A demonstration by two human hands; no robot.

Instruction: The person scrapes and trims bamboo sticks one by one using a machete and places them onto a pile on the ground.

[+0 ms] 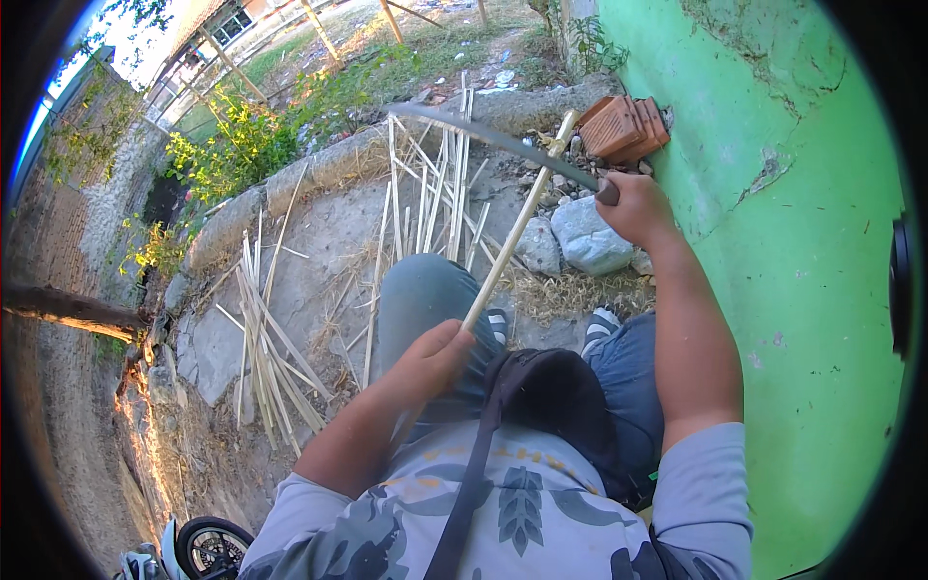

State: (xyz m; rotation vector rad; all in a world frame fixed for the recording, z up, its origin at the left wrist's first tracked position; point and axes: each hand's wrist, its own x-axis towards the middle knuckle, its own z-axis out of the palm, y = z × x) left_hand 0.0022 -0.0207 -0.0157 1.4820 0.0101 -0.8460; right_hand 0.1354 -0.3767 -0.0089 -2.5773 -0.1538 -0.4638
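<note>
My left hand [435, 360] is closed around a long pale bamboo strip [514, 238], which slants away from me toward the upper right. My right hand [638, 208] grips the dark handle of a machete [493, 137], its long blade reaching left. The blade crosses the strip near its far end; whether the two touch I cannot tell. Just beyond my bent knee lies a pile of thin bamboo strips [454, 188] on the ground. Another heap of strips [271, 358] is spread to the left.
A green wall [802, 319] runs close along my right side. Stacked orange roof tiles [623, 129] and a large pale rock [588, 237] sit by its foot. A low stone kerb [319, 169] borders the ground ahead. A motorbike wheel [213, 548] shows at the lower left.
</note>
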